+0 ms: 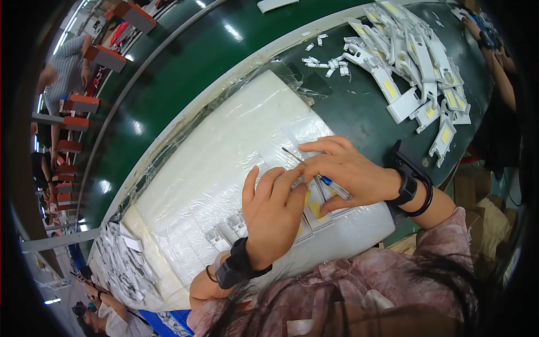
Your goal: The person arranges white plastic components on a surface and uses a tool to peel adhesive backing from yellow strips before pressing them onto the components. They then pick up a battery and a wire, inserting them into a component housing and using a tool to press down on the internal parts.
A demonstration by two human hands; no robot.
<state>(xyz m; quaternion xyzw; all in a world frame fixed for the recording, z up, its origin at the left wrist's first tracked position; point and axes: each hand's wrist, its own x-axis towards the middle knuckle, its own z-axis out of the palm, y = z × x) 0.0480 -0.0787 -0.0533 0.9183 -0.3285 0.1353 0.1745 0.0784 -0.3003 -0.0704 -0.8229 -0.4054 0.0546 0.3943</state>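
Note:
My right hand [351, 171] is closed round a small screwdriver [338, 189] with a clear and blue handle. Its thin shaft points up and to the left, past my fingers. The right thumb touches a yellow panel [315, 210] in a white plastic housing. Close beside it, my left hand [275, 219] has its index finger and thumb drawn together at the housing; whatever is between those fingertips is hidden. More white housings [312, 226] lie side by side under both hands, on a padded white work surface wrapped in clear film [202, 163].
A heap of white housings with yellow panels [415, 56] lies at the far right, with several small white pieces [331, 66] beside it. White parts [126, 264] are piled at the lower left. Behind runs a green conveyor belt [185, 84]. Other people sit around.

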